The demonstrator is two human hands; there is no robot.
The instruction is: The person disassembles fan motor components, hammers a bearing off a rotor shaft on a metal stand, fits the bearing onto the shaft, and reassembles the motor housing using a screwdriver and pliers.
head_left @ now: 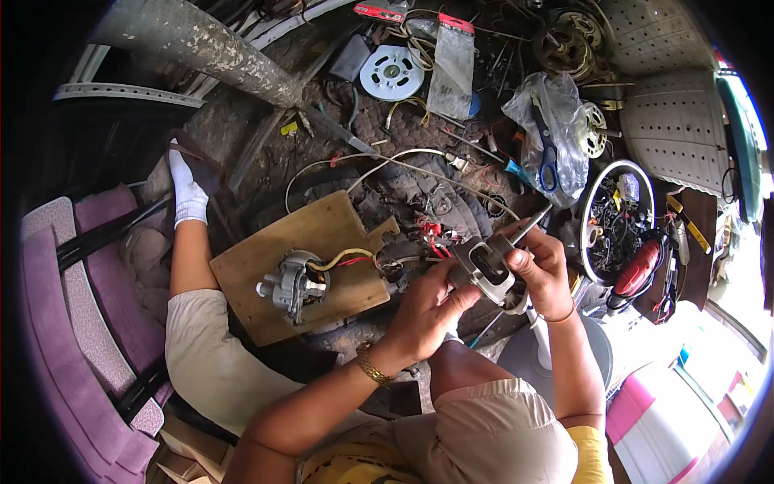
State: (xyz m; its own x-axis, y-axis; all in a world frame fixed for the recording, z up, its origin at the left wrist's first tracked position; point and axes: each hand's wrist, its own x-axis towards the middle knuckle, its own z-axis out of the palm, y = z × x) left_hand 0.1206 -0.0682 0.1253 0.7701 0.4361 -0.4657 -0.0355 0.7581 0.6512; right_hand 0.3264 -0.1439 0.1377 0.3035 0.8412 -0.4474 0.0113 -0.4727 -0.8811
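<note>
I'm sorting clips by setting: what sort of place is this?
Probably a repair workspace: a motor-like part sits on a wooden board, a metal housing with a shaft is being handled, and a basin holds jumbled parts.

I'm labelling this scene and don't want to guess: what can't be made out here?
All in the head view:
- Underside of the metal part: turned away, and partly covered by the left grip and right grip.
- Small pieces in the white-rimmed basin: too small and tangled.
- Purple cushion: outer side cut off by the dark lens rim.
- Items beyond the pink-and-white box: washed out by glare.
</note>
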